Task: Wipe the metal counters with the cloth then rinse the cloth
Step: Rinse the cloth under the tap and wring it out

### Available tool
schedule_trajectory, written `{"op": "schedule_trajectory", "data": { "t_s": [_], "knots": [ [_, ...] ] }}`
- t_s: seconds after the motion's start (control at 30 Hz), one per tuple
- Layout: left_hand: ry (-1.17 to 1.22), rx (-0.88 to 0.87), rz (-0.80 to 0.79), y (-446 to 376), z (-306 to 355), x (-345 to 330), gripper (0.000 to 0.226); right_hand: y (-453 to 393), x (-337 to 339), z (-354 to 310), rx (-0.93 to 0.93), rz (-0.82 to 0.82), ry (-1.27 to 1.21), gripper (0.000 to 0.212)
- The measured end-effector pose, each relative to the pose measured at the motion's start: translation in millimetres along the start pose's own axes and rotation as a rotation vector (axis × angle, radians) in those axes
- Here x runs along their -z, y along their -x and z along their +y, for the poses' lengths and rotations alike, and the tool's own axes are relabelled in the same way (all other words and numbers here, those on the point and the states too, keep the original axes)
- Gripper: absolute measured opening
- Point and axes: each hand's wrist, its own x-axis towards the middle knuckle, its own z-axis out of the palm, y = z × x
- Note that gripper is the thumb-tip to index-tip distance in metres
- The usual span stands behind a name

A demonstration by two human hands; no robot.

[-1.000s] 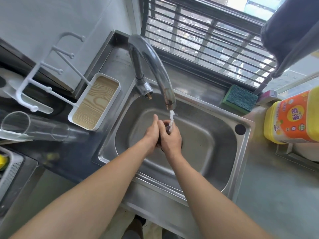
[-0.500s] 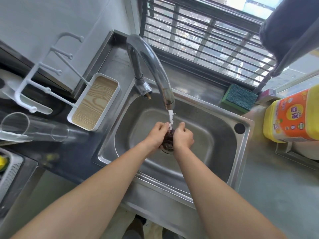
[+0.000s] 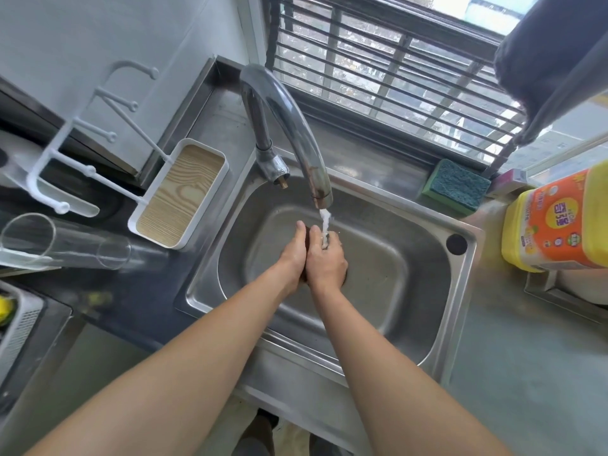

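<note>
Both hands are pressed together mid-frame over the steel sink (image 3: pixel 424 291), right under the tap (image 3: pixel 296 133). Water stream (image 3: pixel 325 222) lands on the right hand (image 3: pixel 325 263). The left hand (image 3: pixel 294 255) sits tight against it, and a dark cloth (image 3: pixel 308 240) is squeezed between them, only slivers showing. Fingers of both hands are wrapped round the cloth as far as I can see. Green sponge (image 3: pixel 457 185) sits on the ledge, upper right; yellow detergent bottle (image 3: pixel 559 222) at the right edge, white tray (image 3: pixel 181 192) on the tabletop left of the sink.
</note>
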Motion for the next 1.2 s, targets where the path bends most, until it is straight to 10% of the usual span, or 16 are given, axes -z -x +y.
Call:
{"op": "schedule_trajectory", "data": {
  "t_s": [0.43,0.63,0.83,1.03,1.2],
  "knots": [
    [-0.111,0.002,0.044,-2,-1,15,0.040,-13,13,-2,-0.396,0.170,-0.273,0.053],
    [-0.031,-0.026,0.147,-10,-3,-5,0.069,3,-8,-4,-0.251,-0.140,-0.287,0.044],
    [-0.013,0.000,-0.032,-11,-5,-1,0.046,-3,-1,-5,-0.016,-0.018,-0.057,0.029],
    [-0.226,0.027,-0.074,-1,-6,16,0.039,-10,17,-11,-0.256,0.055,-0.091,0.041],
    [-0.092,0.021,0.191,-9,-4,17,0.046,-11,11,1,-0.375,0.055,-0.303,0.044]
  ]
}}
